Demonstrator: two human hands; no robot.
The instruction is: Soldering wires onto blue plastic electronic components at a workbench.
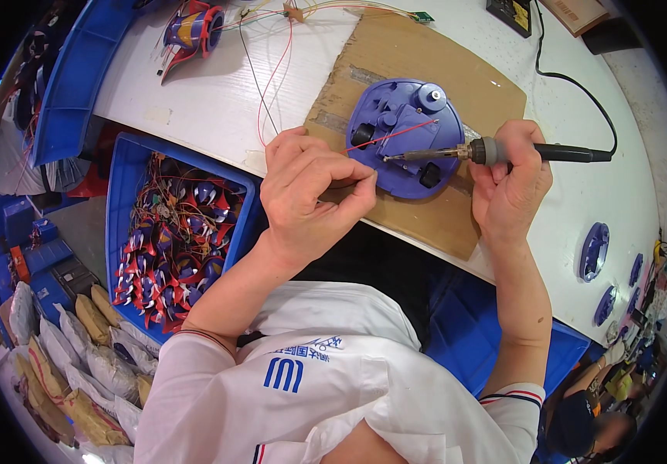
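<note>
Nearest, the left hand (310, 189) is pinched almost shut, thumb against forefinger, seemingly on a thin red wire (391, 135): limp and easily kinked, best held close to its free end. The right hand (507, 182) is wrapped tightly round the grip of a soldering iron (496, 152), rigid and hot at the tip. Beyond, the blue plastic disc (404, 135) lies on cardboard (426, 54) on the worktop (210, 85); it looks light and likely to skid.

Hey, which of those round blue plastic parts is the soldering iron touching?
The one on the cardboard: the round blue part, with the soldering iron tip on it. The other blue discs lie untouched at the table's right edge.
</note>
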